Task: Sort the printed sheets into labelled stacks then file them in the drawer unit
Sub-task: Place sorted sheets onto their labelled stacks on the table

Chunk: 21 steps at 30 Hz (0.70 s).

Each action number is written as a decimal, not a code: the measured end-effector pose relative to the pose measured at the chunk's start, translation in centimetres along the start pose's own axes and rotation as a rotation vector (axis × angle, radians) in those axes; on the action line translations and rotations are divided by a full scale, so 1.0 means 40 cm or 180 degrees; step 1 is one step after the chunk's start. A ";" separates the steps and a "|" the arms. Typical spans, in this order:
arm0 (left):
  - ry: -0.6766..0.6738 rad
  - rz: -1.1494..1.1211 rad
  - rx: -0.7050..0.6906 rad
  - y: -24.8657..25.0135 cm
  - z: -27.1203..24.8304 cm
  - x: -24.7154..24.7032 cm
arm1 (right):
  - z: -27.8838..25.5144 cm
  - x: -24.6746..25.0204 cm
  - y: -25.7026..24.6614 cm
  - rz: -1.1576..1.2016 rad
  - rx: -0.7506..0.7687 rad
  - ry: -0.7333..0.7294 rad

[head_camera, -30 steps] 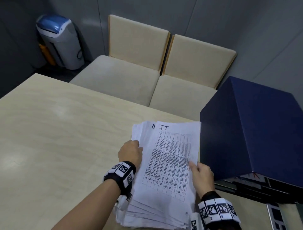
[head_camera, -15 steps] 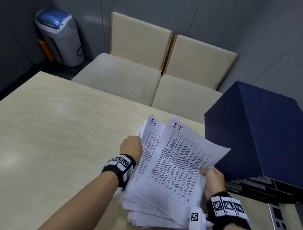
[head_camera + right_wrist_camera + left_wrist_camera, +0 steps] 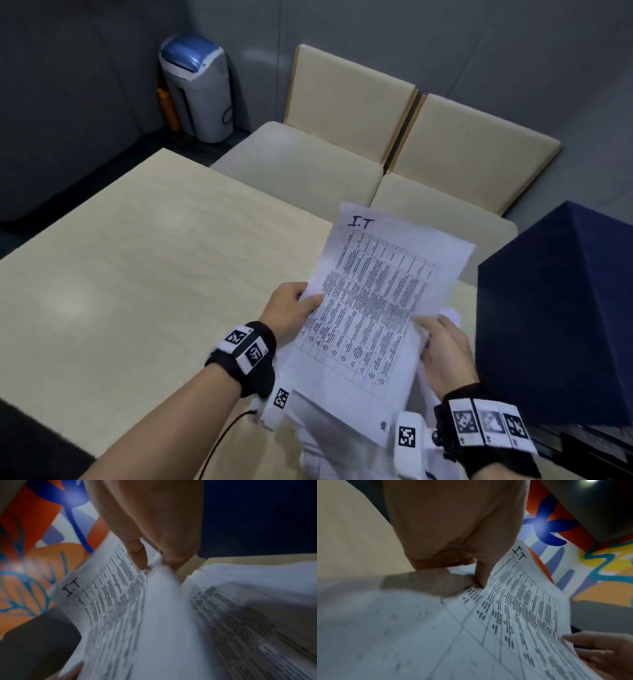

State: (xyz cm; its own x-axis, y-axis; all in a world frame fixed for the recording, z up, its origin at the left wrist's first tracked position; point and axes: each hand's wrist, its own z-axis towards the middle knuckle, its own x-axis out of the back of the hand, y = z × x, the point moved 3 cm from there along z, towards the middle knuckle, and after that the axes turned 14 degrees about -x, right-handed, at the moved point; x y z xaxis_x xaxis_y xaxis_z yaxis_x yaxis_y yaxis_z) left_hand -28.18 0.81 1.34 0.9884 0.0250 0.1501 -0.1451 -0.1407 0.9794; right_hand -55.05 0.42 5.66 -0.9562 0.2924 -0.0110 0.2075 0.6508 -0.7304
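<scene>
A printed sheet with "I.T" handwritten at its top is held up over the table, tilted away from me. My left hand pinches its left edge, thumb on the print. My right hand pinches the right edge. In the left wrist view the thumb lies on the sheet. In the right wrist view the fingers nip the sheet. The loose pile of printed sheets lies under it near the table's front edge. The navy drawer unit stands right of my right hand.
The pale wooden table stretches out to the left. Two cream chairs stand beyond its far edge, and a grey bin with a blue lid is in the back corner. The pile lies close to the drawer unit.
The I.T sheet has come up off the pile and turned left. My left hand left the pile and took the sheet's left edge. The HR sheet is now covered.
</scene>
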 end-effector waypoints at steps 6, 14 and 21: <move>0.0889 0.0979 0.0492 -0.106 0.018 0.419 | -0.004 -0.194 0.056 -0.1033 0.0274 -0.0069; 0.0840 0.2931 0.1055 -0.205 0.106 0.843 | 0.005 -0.490 0.143 -0.2636 0.0900 0.0051; -0.0756 0.3631 -0.0438 -0.237 0.093 0.809 | 0.063 -0.598 0.196 -0.3526 0.0242 0.0793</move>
State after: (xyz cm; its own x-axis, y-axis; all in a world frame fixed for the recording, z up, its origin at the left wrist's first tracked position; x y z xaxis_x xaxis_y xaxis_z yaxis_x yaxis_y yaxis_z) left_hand 5.34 -0.73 -3.58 0.2640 -0.2338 0.9358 -0.9419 0.1462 0.3023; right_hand -31.06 -3.24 -1.52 -0.5363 -0.2804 0.7961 -0.7474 0.5961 -0.2934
